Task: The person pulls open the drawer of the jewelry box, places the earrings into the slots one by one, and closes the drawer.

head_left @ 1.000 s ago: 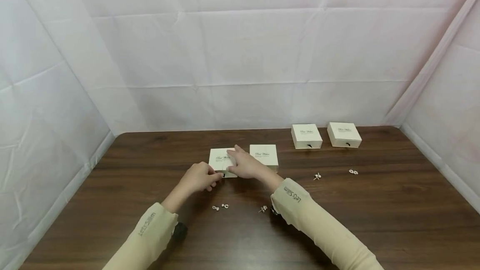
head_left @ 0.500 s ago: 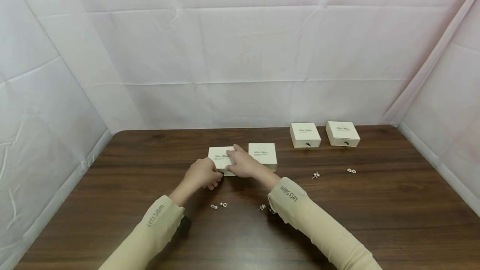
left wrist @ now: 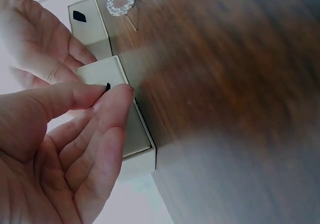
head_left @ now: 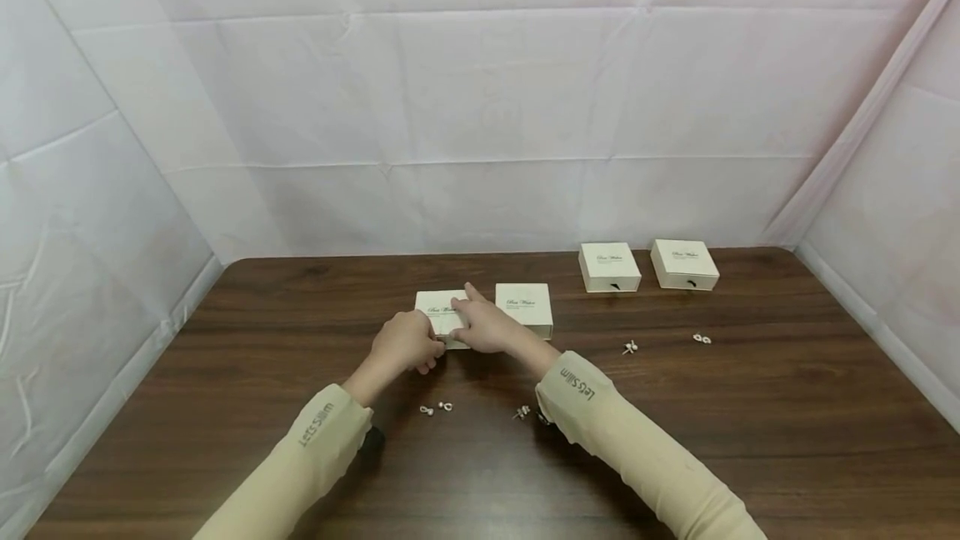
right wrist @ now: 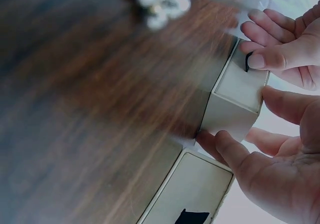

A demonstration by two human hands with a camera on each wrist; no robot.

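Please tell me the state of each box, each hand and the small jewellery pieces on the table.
Left box: drawer shut, held by both hands.
Second box: shut, untouched.
Two far boxes: shut.
Left hand: pinches the black pull tab.
Right hand: grips the left box.
Earrings: loose on table.

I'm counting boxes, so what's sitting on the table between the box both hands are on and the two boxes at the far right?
In the head view, one more cream box lies between the held box and the far pair.

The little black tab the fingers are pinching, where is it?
In the left wrist view, the tab sits on the front of the cream box, pinched by the left hand, beside another box.
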